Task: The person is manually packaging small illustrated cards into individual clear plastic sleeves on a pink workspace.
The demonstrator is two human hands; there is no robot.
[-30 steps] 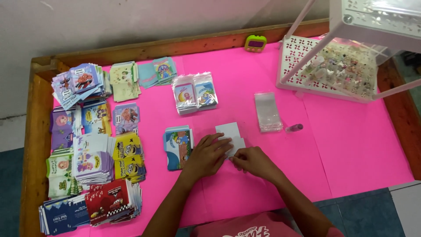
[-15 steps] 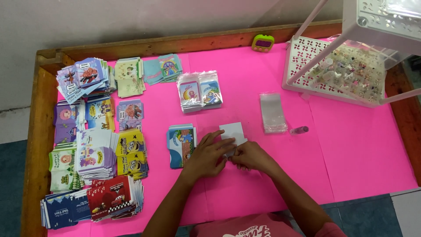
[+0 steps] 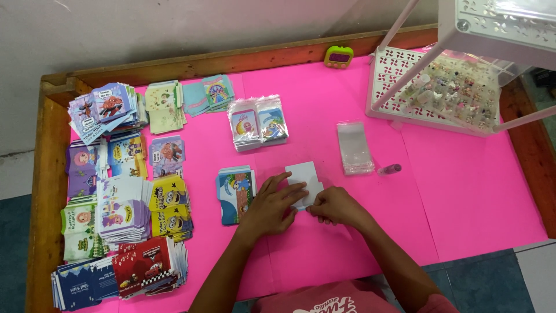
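White card blank point(image 3: 305, 177) mid-fold: left hand point(image 3: 272, 204) flattens it, right hand point(image 3: 335, 205) pinches its edge; crease next.

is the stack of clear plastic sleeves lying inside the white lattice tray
No, the stack of clear plastic sleeves lies flat on the pink table cover, apart from the white lattice tray.
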